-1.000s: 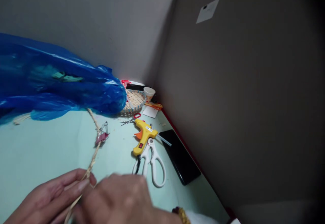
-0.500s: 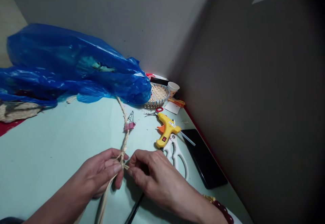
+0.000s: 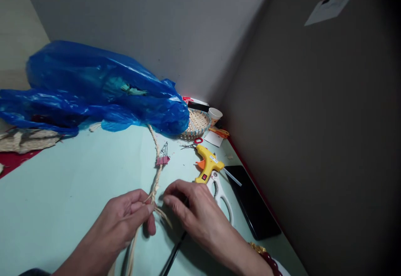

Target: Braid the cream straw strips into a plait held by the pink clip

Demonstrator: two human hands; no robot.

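A pale straw braid [image 3: 156,181] runs down the table towards me, gripped midway by a pink binder clip [image 3: 163,160]. At its lower end my left hand [image 3: 133,215] pinches the braid between thumb and fingers. Loose strands [image 3: 131,251] hang below that hand, and a short strand end [image 3: 165,216] sticks out to the right. My right hand [image 3: 196,207] hovers just right of the braid, apart from it, thumb and forefinger parted with nothing seen between them; its other fingers are curled and partly hidden.
Behind the braid lies a large blue plastic bag [image 3: 103,84]. To the right are a yellow glue gun [image 3: 206,163], white-handled shears [image 3: 224,203], small scissors [image 3: 198,140], a black phone-like slab [image 3: 253,203], a woven basket [image 3: 200,121] and a paper cup [image 3: 215,114].
My right hand has let go of the short strand and moved slightly away from the braid. The strand now droops to the right. My left hand keeps its pinch. The view has shifted slightly.
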